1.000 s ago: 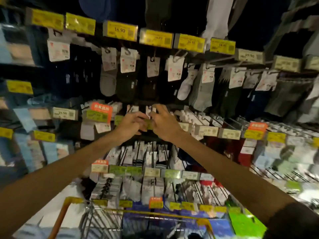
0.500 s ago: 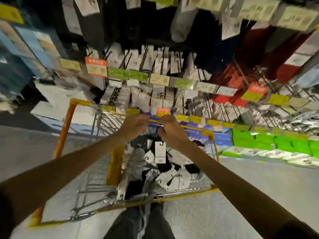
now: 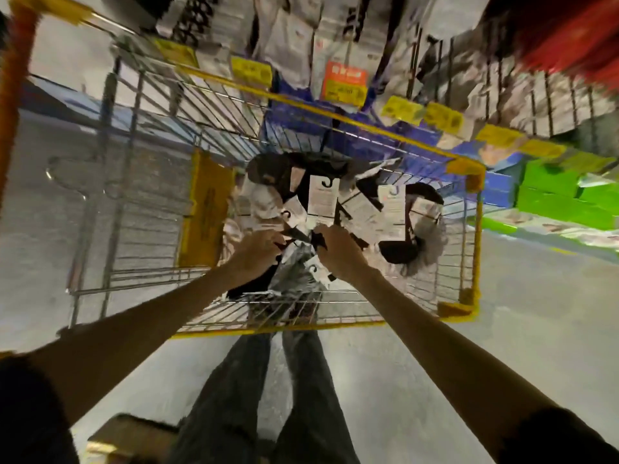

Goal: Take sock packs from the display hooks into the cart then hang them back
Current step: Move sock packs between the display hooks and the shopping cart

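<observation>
Below me stands a wire cart (image 3: 335, 316) with yellow rims, and several sock packs (image 3: 390, 212) with white hook cards lie heaped in its basket. Both hands reach down into the heap. My left hand (image 3: 256, 247) has its fingers curled into the packs on the left. My right hand (image 3: 336, 249) is curled on a dark pack with a white card, close beside the left. Which pack each hand holds is blurred. The display hooks (image 3: 301, 38) with hanging packs and yellow price tags run along the top.
Green boxes (image 3: 562, 189) and blue boxes (image 3: 495, 192) sit low on the shelf at right. A yellow panel (image 3: 206, 209) stands inside the cart at left. Grey floor surrounds the cart, with my legs (image 3: 268, 396) behind it and a brown object (image 3: 130, 440) near my feet.
My hands left the display hooks, came down over the cart's far rim, and now reach into the heap of packs. My view tilted from the shelves down onto the cart.
</observation>
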Action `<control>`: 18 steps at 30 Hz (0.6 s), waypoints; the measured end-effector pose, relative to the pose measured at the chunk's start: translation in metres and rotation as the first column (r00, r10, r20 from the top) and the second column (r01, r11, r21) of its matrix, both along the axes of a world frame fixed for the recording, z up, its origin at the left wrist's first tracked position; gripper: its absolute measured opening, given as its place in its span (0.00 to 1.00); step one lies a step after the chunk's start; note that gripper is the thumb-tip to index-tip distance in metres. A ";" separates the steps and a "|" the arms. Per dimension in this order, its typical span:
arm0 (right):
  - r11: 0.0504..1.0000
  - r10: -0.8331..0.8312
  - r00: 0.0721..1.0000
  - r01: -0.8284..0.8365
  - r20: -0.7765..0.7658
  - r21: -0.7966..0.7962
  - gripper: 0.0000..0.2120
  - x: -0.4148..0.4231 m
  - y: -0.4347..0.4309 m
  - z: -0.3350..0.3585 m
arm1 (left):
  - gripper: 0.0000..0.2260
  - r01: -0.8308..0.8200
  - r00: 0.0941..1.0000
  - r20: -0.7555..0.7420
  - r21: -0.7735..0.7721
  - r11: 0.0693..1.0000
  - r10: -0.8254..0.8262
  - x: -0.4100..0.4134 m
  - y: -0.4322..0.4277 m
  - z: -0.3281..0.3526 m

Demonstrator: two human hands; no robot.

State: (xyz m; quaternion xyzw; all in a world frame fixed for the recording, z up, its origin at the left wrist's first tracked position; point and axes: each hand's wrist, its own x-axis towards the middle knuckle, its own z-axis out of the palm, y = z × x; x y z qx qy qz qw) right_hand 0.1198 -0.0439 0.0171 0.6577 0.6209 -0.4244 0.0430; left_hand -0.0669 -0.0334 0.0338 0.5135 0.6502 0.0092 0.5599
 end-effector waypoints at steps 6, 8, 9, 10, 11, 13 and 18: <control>0.920 -0.391 0.907 0.382 -0.156 -0.083 0.24 0.004 0.020 -0.070 | 0.13 -0.073 0.997 0.005 -0.032 0.997 0.073 0.016 0.002 -0.076; 0.850 -0.523 0.833 0.525 -0.181 -0.041 0.24 0.005 0.027 -0.095 | 0.15 -0.120 0.992 0.021 -0.029 0.992 0.120 0.022 0.005 -0.105; 0.826 -0.553 0.811 0.564 -0.192 0.003 0.25 0.007 0.029 -0.106 | 0.17 -0.145 0.989 0.032 -0.033 0.989 0.146 0.025 0.005 -0.114; 0.807 -0.568 0.796 0.588 -0.209 0.046 0.27 0.008 0.031 -0.116 | 0.18 -0.189 0.980 0.056 -0.029 0.982 0.190 0.031 0.005 -0.118; 0.789 -0.580 0.783 0.609 -0.223 0.083 0.29 0.009 0.034 -0.122 | 0.18 -0.239 0.968 0.073 -0.032 0.971 0.241 0.035 0.003 -0.122; 0.763 -0.595 0.771 0.631 -0.229 0.143 0.30 0.012 0.042 -0.133 | 0.18 -0.332 0.933 0.130 -0.043 0.942 0.334 0.043 0.003 -0.131; 0.793 -0.580 0.797 0.600 -0.170 0.107 0.16 0.009 0.064 -0.148 | 0.13 -0.411 0.890 0.193 -0.058 0.910 0.414 0.044 0.009 -0.138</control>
